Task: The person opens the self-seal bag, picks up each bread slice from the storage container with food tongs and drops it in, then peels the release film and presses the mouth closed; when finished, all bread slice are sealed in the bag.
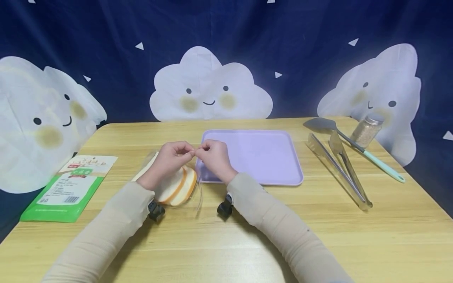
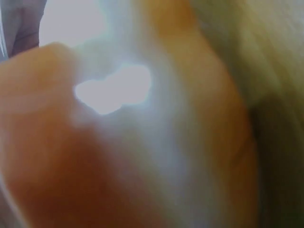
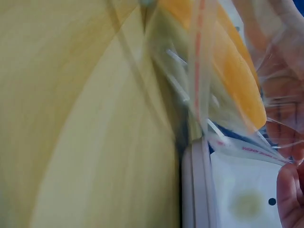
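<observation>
Mid-frame, left hand (image 1: 170,158) and right hand (image 1: 216,158) both pinch the clear bag's lip (image 3: 201,71); one uneven yank could dump the bread slices (image 1: 171,189) tbh.

And over at the left of the wooden table (image 1: 198,251), a green-and-white packet (image 1: 69,188) is laid flat; centrally, a lilac tray (image 1: 258,157) is set; right, metal tongs (image 1: 337,173) are splayed near a mint-handled spatula (image 1: 383,165), closely flanked by a lidded jar (image 1: 367,131).
</observation>
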Tool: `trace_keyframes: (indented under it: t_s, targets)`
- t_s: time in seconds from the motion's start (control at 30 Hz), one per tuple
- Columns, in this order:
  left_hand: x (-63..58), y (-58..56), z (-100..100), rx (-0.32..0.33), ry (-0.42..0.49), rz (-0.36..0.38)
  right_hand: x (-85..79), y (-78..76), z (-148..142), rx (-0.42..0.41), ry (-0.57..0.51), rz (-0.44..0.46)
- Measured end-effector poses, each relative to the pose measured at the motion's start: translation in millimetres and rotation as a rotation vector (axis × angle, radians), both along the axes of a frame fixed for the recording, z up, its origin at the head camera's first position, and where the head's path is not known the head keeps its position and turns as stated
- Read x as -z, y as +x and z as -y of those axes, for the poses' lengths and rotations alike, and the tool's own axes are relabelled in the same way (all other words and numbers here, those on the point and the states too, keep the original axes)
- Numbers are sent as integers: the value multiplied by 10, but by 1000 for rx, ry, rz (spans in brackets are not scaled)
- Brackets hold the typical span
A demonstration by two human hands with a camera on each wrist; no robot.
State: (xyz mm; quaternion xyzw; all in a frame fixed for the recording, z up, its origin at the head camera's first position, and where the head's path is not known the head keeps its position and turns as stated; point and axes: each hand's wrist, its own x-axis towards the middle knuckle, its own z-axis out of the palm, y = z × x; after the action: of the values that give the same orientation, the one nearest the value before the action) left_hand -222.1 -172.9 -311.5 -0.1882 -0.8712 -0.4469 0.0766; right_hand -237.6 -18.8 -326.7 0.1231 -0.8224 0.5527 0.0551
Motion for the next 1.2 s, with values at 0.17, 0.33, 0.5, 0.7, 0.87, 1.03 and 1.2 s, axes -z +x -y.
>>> trace_keyframes:
  t_s: [0.17, 0.33, 0.5, 0.7, 0.87, 1.03, 1.2]
  targets:
    - [12, -29, -21, -63, 26, 6, -10, -19, 32, 37, -287, 211]
    - [18, -43, -50, -103, 70, 9, -22, -26, 87, 84, -565, 364]
    - [16, -45, -74, -129, 73, 4, -28, -23, 95, 116, -624, 384]
    - [1, -62, -115, -145, 95, -10, -33, -24, 90, 140, -712, 411]
    - [-17, -64, -72, -174, 182, -8, 4, -45, 91, 125, -843, 466]
    - [-65, -69, 30, -225, 276, 23, 74, -66, 2, 132, -817, 514]
    - [-145, -79, 123, -277, 251, -1, 69, -87, -121, 132, -734, 510]
